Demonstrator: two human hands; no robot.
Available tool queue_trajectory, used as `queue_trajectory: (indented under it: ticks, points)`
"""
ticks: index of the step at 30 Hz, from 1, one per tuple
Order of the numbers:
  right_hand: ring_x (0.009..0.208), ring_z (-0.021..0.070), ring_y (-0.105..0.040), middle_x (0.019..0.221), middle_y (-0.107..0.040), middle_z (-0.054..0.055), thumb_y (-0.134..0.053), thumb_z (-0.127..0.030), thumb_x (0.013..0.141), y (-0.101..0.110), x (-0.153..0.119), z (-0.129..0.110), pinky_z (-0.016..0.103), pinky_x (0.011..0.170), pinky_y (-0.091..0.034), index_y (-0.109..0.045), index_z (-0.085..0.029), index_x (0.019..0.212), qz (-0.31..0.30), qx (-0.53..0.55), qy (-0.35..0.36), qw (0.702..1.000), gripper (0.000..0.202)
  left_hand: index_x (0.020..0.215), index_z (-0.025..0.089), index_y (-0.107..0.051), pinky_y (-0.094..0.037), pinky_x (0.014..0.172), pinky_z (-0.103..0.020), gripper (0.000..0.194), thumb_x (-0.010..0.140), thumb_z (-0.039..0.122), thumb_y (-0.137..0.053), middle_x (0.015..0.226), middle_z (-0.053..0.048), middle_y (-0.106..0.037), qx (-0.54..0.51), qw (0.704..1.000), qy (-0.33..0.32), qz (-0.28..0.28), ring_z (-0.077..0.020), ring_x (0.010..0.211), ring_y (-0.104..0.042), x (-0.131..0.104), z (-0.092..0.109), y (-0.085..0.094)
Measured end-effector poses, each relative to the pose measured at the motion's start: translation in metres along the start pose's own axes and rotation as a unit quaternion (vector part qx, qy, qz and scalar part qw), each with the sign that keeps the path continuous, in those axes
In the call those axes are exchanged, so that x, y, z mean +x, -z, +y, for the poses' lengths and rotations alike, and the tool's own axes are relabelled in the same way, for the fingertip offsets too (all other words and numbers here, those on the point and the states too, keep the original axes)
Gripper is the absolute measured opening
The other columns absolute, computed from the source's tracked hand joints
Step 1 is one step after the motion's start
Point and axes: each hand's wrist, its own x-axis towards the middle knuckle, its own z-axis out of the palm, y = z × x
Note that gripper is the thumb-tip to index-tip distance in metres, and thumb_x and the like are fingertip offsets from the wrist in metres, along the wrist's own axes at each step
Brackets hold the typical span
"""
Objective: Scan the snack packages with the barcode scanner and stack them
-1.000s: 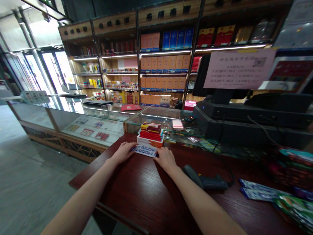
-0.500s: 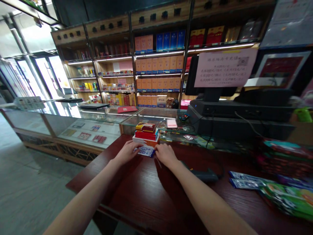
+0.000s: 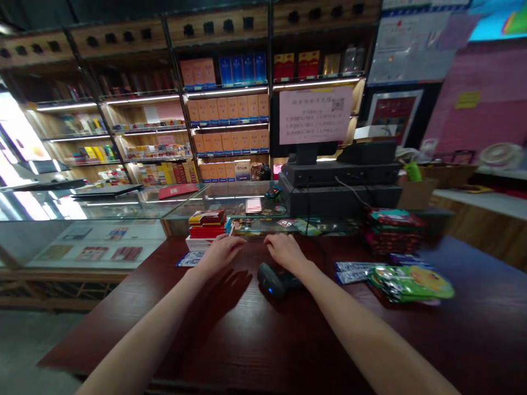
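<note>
My left hand point(image 3: 222, 251) hangs over the dark red counter with its fingers apart and nothing in it. Just left of it, a blue and white packet point(image 3: 190, 259) lies in front of a stack of red and yellow packs point(image 3: 207, 224) on a white box. My right hand point(image 3: 286, 252) is above the counter, its fingers bent and partly hidden, with no object visible in them. Below it lies a black handheld scanner point(image 3: 272, 281) with a small blue light.
On the right lie blue and white packets point(image 3: 354, 272) and green packets point(image 3: 411, 282), with a dark red patterned bundle point(image 3: 393, 230) behind. A glass display case point(image 3: 222, 193), a monitor with a pink sign point(image 3: 315, 116) and stocked shelves stand at the back.
My view has turned right. Both hands have left the blue and white packet, which now lies left of my left hand. The scanner shows more fully.
</note>
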Motion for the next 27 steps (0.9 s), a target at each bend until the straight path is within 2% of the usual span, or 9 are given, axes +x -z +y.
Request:
queue_trajectory:
  ticks: [5,12,15,22,27]
  points:
    - [0.109,0.0223,-0.063,0.112,-0.074,0.005,-0.046,-0.022,0.095,0.010,-0.018,0.052,0.034,0.093,-0.038,-0.071,-0.025,0.110,0.006,-0.009,-0.044,0.999,0.029,0.116,0.023,-0.065,-0.037,0.110,-0.041,0.027,0.095,0.023,-0.048,0.117,-0.003,-0.073,-0.013,0.999,-0.043,-0.014,-0.0207,0.112,-0.064,0.039,0.026,-0.022]
    - [0.111,0.0222,-0.063,0.114,-0.074,0.004,-0.047,-0.023,0.094,0.024,-0.044,0.120,0.034,0.093,-0.040,-0.071,-0.027,0.110,0.005,-0.021,-0.097,0.995,0.029,0.116,0.023,-0.064,-0.032,0.113,-0.045,0.026,0.095,0.023,-0.050,0.117,-0.003,-0.073,-0.027,0.995,-0.077,-0.059,-0.0201,0.110,-0.066,0.088,0.082,-0.042]
    - [0.110,0.0220,-0.064,0.114,-0.074,0.003,-0.046,-0.023,0.094,0.029,-0.056,0.145,0.034,0.093,-0.040,-0.071,-0.028,0.109,-0.003,-0.026,-0.117,0.993,0.030,0.114,0.025,-0.065,-0.032,0.113,-0.042,0.024,0.095,0.024,-0.050,0.119,-0.001,-0.072,-0.035,0.991,-0.103,-0.073,-0.0189,0.112,-0.065,0.104,0.103,-0.051]
    - [0.109,0.0245,-0.066,0.115,-0.074,0.004,-0.047,-0.024,0.092,0.037,-0.081,0.190,0.036,0.093,-0.042,-0.071,-0.028,0.110,-0.025,-0.036,-0.149,0.988,0.030,0.111,0.025,-0.067,-0.030,0.113,-0.038,0.023,0.093,0.024,-0.051,0.113,-0.001,-0.074,-0.023,0.980,-0.170,-0.100,-0.0182,0.110,-0.065,0.139,0.141,-0.077]
    - [0.109,0.0257,-0.067,0.116,-0.074,0.004,-0.048,-0.022,0.090,0.042,-0.094,0.210,0.037,0.091,-0.043,-0.072,-0.028,0.108,-0.039,-0.041,-0.164,0.985,0.030,0.113,0.025,-0.066,-0.032,0.112,-0.038,0.026,0.091,0.023,-0.052,0.115,-0.002,-0.073,-0.012,0.974,-0.182,-0.138,-0.0191,0.111,-0.064,0.157,0.167,-0.095]
